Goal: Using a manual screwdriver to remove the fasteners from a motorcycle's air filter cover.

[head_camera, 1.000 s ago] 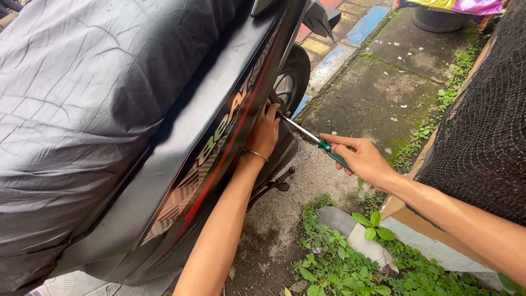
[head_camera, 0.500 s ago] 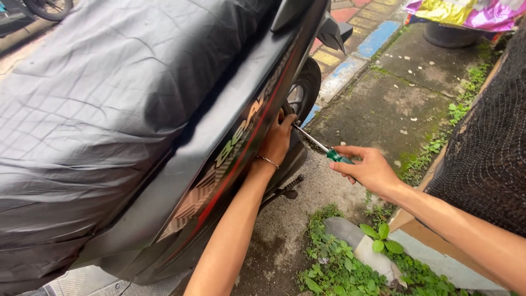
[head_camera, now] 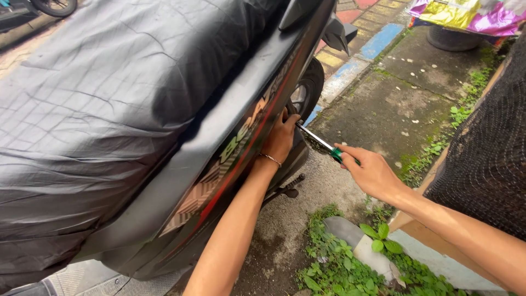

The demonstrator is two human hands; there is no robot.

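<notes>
Screwdriver [head_camera: 323, 146] beside scooter panel [head_camera: 241, 137] (tight)

Shiny foil wrapping [head_camera: 471, 13] at the far upper right, well beyond the right hand [head_camera: 372, 172]: crumpled, in gold, purple and pink, draped over a dark round tub [head_camera: 452, 39]. Large decal [head_camera: 235, 164] along the scooter's dark side panel, just left of the left hand [head_camera: 280, 140] and running down beside that forearm: slanted block lettering in pale grey and orange, a thin red stripe beneath, a striped grey chevron patch at the lower end. No screens or signs in view.
</notes>
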